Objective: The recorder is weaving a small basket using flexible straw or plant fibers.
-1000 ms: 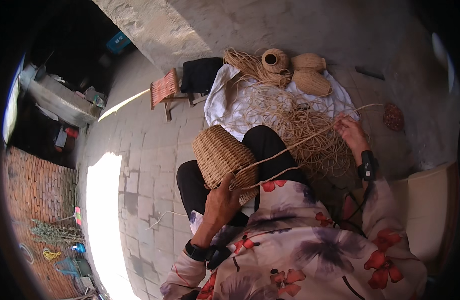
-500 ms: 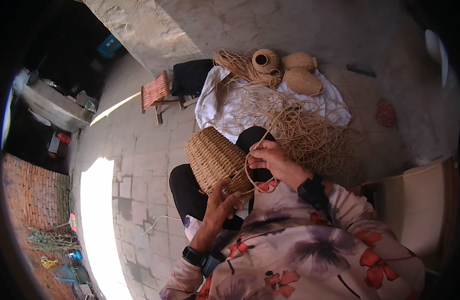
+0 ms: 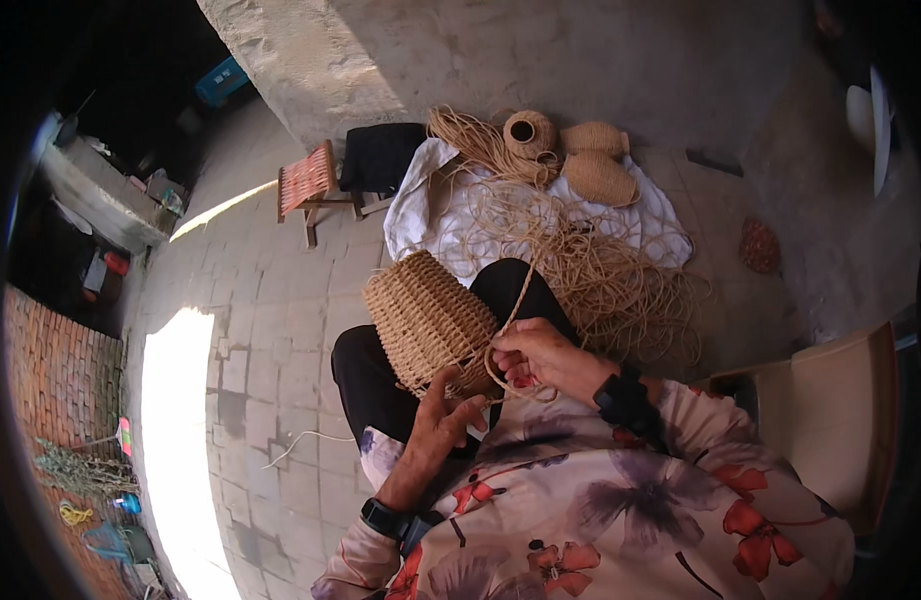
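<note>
A tan woven basket (image 3: 430,320) lies tilted across my lap, its lower end toward me. My left hand (image 3: 442,420) is at that lower end, thumb and fingers closed on the basket's edge where the cord meets it. To the right, my right hand (image 3: 545,352) pinches a tan straw cord (image 3: 521,297). The cord makes a loop between my hands and runs up over my knee toward a loose heap of cord (image 3: 620,275). My fingers partly hide the basket's lower edge.
Beyond my knees a white cloth (image 3: 410,215) bears the heap and several finished woven vessels (image 3: 600,178). A small folding stool (image 3: 307,183) and a black cushion (image 3: 382,157) stand left of it. A beige chair (image 3: 830,400) is at my right, a wall (image 3: 580,60) behind the cloth.
My right hand has come down a little toward my lap, and the cord above it now runs straighter. My left hand has shifted slightly down along the basket's edge.
</note>
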Demonstrator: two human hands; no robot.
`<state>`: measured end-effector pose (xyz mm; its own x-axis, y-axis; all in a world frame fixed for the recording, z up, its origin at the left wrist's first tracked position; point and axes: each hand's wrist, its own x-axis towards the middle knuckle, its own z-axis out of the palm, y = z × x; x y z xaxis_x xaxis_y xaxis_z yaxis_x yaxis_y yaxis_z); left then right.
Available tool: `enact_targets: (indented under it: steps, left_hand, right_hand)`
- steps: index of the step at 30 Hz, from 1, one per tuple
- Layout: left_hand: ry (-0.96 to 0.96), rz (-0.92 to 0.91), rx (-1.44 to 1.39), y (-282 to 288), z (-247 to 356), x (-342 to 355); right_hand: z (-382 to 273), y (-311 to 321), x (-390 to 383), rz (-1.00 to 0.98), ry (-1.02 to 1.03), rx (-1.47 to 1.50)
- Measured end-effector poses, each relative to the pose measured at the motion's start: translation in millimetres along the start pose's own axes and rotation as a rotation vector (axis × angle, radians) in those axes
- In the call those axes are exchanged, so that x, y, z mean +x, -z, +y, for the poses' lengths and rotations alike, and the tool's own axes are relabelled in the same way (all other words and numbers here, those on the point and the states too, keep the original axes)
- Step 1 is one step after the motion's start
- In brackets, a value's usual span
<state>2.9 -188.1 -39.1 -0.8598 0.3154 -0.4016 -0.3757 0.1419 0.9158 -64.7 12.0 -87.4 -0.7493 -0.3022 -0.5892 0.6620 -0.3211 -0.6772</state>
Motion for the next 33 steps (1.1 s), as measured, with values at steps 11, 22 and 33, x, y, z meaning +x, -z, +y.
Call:
enact_targets:
  steps: [11,22,33]
  left_hand:
    - [-0.008,-0.022,0.0,2,-7,0]
    - [-0.004,-0.025,0.012,1,-7,-2]
    - [0.006,-0.02,-0.02,1,-10,-3]
  right_hand:
    - [-2,3,6,0.139,0.709,-0.794]
    - [12,-6,-7,0.068,0.034,-0.027]
    - [13,-16,-12,0.087,0.106,0.022]
